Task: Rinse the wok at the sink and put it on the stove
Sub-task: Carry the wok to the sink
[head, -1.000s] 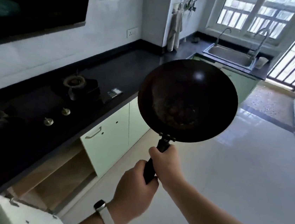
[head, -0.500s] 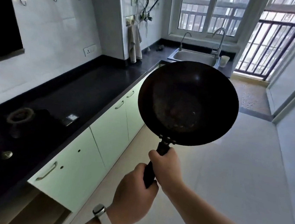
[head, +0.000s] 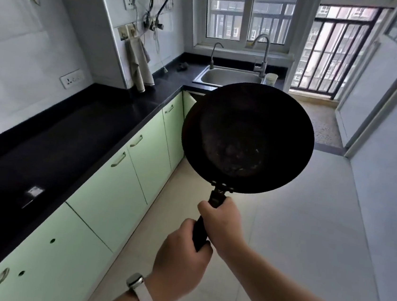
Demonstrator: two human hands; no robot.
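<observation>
Black handle [head: 200, 233] first: my left grip [head: 180, 259] is wrapped round its lower end at 6 o'clock, and my right grip [head: 221, 223] is clamped round it just above, fingers curled tight. A watch [head: 135, 281] on a pale strap sits on the left wrist. From the handle the wok [head: 248, 138] rises at centre frame, held in the air over the floor [head: 306, 237] and tilted so I see into its dark bowl, with patchy residue at the bottom. Its far rim overlaps the near edge of the sink [head: 228, 78] at 12 o'clock in my view. The steel basin lies beyond, set in the black counter [head: 70, 135] under the window [head: 247, 12], with a tall tap [head: 262, 51] behind it and a cup [head: 271, 79] just beside. The counter runs along 9 o'clock over pale green cabinets [head: 113, 190]. A towel [head: 137, 66] hangs at 11 o'clock.
</observation>
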